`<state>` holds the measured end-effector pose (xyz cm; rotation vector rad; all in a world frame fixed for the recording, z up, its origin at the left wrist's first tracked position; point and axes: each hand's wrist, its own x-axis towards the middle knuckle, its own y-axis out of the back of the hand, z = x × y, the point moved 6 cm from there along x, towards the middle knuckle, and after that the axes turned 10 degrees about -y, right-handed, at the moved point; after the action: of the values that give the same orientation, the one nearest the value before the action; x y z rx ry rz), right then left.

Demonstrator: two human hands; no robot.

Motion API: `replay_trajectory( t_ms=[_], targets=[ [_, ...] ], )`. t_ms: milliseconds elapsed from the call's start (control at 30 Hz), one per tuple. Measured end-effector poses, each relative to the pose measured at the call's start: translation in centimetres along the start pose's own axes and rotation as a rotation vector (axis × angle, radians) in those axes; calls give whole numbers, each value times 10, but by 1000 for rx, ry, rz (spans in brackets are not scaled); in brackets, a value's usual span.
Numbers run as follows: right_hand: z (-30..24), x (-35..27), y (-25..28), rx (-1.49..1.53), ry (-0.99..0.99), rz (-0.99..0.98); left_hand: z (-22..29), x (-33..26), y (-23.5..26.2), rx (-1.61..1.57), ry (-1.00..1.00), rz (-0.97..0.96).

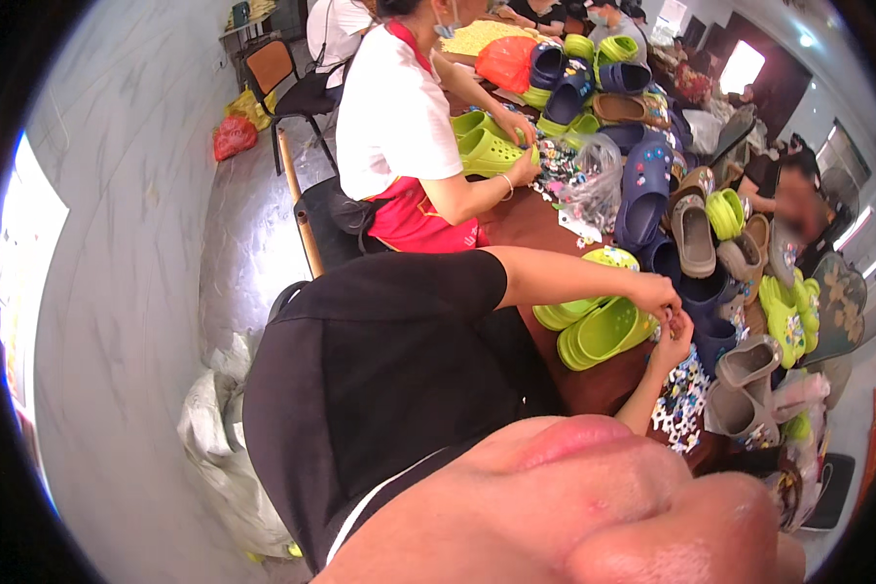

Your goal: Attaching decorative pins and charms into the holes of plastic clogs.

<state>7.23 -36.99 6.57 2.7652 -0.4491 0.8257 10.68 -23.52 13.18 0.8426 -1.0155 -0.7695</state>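
Observation:
My left hand [657, 294] and my right hand [675, 343] meet over the table, fingers pinched together. Whatever small piece they hold between them is too small to make out. Just left of them, a lime green clog [608, 333] lies on the brown table [594, 387] with its opening up, nested against more green clogs. One green clog [610, 258] behind it bears small colourful decorations. Beside my right forearm spreads a heap of small white, blue and yellow shoe charms [683, 401].
Grey clogs [747, 362], navy clogs [642, 195] and decorated green clogs [786, 316] crowd the table's right side. A co-worker in a white shirt [399, 107] handles a green clog [492, 151] beside a clear plastic bag [594, 180]. A chair [271, 66] and white sacks [219, 428] stand left.

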Motion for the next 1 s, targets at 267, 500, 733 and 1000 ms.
replay_trajectory(
  t_ms=[267,500,733,1000],
  targets=[
    [-19,-6,0,-193,-3,43,-28,-8,-9,-51,81,137],
    [-18,-1,-17,-312,117,18,-58,-43,16,-118,66,358],
    [-1,-1,7,-238,-28,157,-93,-112,52,-455,294,395],
    [-2,-13,8,-320,-144,111,-109,-181,49,-712,524,653]
  ],
)
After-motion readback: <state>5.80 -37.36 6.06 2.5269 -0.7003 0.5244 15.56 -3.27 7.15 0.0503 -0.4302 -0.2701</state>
